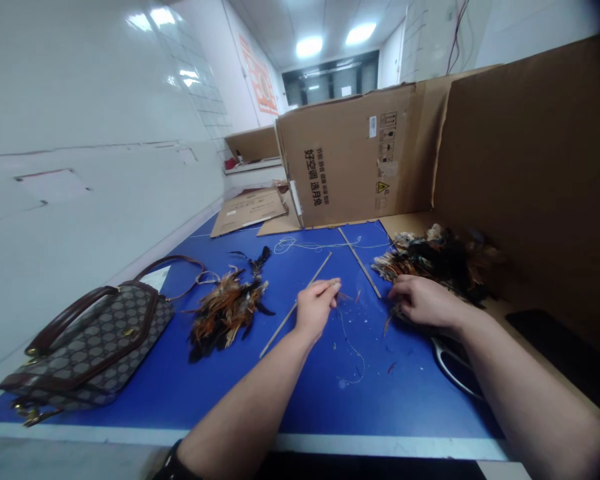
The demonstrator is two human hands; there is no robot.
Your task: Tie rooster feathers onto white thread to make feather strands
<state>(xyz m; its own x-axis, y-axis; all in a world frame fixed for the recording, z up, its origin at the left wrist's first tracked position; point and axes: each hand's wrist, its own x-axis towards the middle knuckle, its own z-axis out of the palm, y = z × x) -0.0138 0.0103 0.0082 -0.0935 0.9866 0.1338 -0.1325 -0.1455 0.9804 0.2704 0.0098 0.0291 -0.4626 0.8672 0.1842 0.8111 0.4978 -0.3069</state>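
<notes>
Patterned handbag (105, 347) at left; printed cardboard (353, 163) upright at back; ceiling lights (309, 47) lit beyond.

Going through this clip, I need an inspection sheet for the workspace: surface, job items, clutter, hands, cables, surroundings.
Surface: blue tabletop, littered with pale specks and feather scraps.
Job's things: feather bundle on the left; feather pile on the right; fine pale thread trailing in a curve between the forearms.
Clutter: patterned handbag; thin sticks; silver-edged loop partly behind the right forearm, perhaps a scissors handle.
Hands: left hand pinched, contents too small to tell; right hand at the near edge of the pile, grip unclear.
Cables: dark wires against the upper-right wall.
Surroundings: cardboard box behind the tabletop; ceiling lights beyond.
</notes>
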